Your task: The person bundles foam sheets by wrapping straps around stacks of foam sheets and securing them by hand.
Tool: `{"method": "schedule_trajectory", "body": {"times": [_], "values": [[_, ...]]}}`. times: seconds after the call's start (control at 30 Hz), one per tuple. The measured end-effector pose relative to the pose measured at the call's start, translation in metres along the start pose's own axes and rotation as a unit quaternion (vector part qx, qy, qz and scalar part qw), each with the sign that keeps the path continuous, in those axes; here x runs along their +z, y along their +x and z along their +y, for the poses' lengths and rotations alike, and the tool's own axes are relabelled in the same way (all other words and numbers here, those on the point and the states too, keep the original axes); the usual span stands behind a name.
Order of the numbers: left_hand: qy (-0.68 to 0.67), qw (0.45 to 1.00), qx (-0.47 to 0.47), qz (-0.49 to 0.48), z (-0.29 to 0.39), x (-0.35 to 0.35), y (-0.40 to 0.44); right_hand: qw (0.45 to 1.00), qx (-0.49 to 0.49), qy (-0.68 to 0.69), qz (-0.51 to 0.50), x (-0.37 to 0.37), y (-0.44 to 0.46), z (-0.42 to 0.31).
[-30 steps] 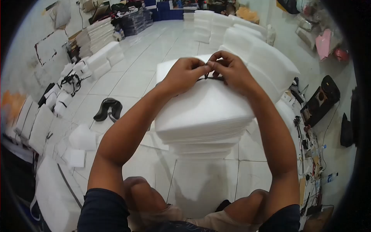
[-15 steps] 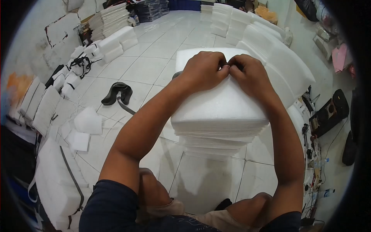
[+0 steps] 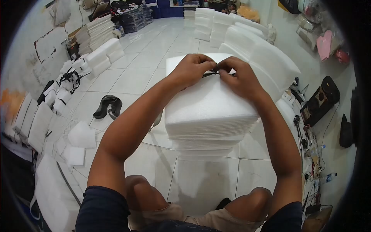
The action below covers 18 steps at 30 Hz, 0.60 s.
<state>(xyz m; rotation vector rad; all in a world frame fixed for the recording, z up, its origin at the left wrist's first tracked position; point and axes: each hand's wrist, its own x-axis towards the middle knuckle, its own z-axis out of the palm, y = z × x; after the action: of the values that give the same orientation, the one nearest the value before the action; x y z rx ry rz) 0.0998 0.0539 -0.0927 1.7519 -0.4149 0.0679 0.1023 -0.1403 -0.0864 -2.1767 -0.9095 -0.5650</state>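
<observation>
Two hands meet over the top face of the foam stack, which stands upright on the tiled floor, directly in front of the person's knees. Fingers of the left hand are pinching a thin black strap; those of the right hand pinch it just beside, thumb and forefinger closed, at a dark knot-like point. Edges: the stack's near side shows many thin layers, nearly flush in the upper part and set further in lower down, with the top sheet's near edge slightly rounded. Clearance: to the left of the stack, floor runs as far as a dark grey curved object and, farther out, loose foam pieces. Beyond the stack and to its right, tall curved foam sheets stand close, leaving a narrower margin on that side. Near side: floor tiles lie between the stack and the knees. Appearance: stack white, matt, faintly textured; strap dark and narrow, partly hidden by the fingers, its ends not distinguishable.
</observation>
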Motion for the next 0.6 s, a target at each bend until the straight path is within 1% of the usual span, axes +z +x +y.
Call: {"method": "schedule_trajectory", "body": {"times": [0.03, 0.07, 0.1, 0.13, 0.17, 0.2, 0.23, 0.27, 0.3, 0.33, 0.37, 0.43, 0.47, 0.5, 0.57, 0.6], "values": [[0.015, 1.0, 0.001, -0.011, 0.0, -0.001, 0.0, 1.0, -0.001, -0.005, 0.003, -0.002, 0.0, -0.002], [0.031, 0.999, 0.003, -0.021, 0.0, -0.002, 0.001, 0.999, 0.007, -0.047, -0.022, -0.003, 0.0, -0.004], [0.031, 0.999, 0.007, -0.022, -0.002, -0.005, 0.005, 0.995, 0.017, -0.087, -0.046, -0.004, 0.001, -0.005], [0.003, 0.999, -0.003, -0.046, -0.004, -0.008, 0.008, 0.995, 0.018, -0.087, -0.044, -0.007, 0.001, -0.004], [-0.025, 0.997, -0.016, -0.07, -0.008, -0.01, 0.011, 0.994, -0.026, -0.094, -0.047, -0.01, 0.003, -0.003], [-0.062, 0.996, 0.004, -0.064, -0.007, -0.009, 0.01, 0.991, -0.071, -0.1, -0.051, -0.011, 0.005, -0.001], [-0.061, 0.996, 0.0, -0.065, -0.005, -0.017, 0.01, 0.986, -0.115, -0.106, -0.054, -0.012, 0.006, 0.002], [0.105, 0.992, 0.034, -0.064, -0.001, -0.032, 0.011, 0.98, -0.142, -0.125, -0.055, -0.016, 0.004, 0.011], [0.265, 0.96, 0.064, -0.063, -0.002, -0.044, 0.008, 0.981, -0.138, -0.121, -0.059, -0.018, -0.002, 0.013], [0.277, 0.956, 0.062, -0.075, -0.008, -0.051, 0.005, 0.987, -0.091, -0.096, -0.09, -0.022, -0.007, 0.014], [0.278, 0.956, 0.063, -0.074, -0.011, -0.056, 0.007, 0.989, -0.047, -0.074, -0.115, -0.026, -0.008, 0.015], [0.234, 0.967, 0.068, -0.075, -0.02, -0.056, 0.001, 0.991, -0.032, -0.057, -0.12, -0.023, -0.012, 0.015], [0.207, 0.974, 0.059, -0.062, -0.024, -0.053, -0.001, 0.991, -0.008, -0.044, -0.123, -0.022, -0.01, 0.019], [0.208, 0.975, 0.058, -0.061, -0.025, -0.055, -0.001, 0.991, 0.015, -0.03, -0.127, -0.021, -0.006, 0.021], [0.173, 0.979, 0.084, -0.071, -0.033, -0.059, -0.004, 0.991, 0.014, -0.026, -0.13, -0.02, -0.006, 0.022], [0.171, 0.979, 0.081, -0.074, -0.037, -0.059, -0.004, 0.991, 0.015, -0.026, -0.13, -0.021, -0.009, 0.022]]}}
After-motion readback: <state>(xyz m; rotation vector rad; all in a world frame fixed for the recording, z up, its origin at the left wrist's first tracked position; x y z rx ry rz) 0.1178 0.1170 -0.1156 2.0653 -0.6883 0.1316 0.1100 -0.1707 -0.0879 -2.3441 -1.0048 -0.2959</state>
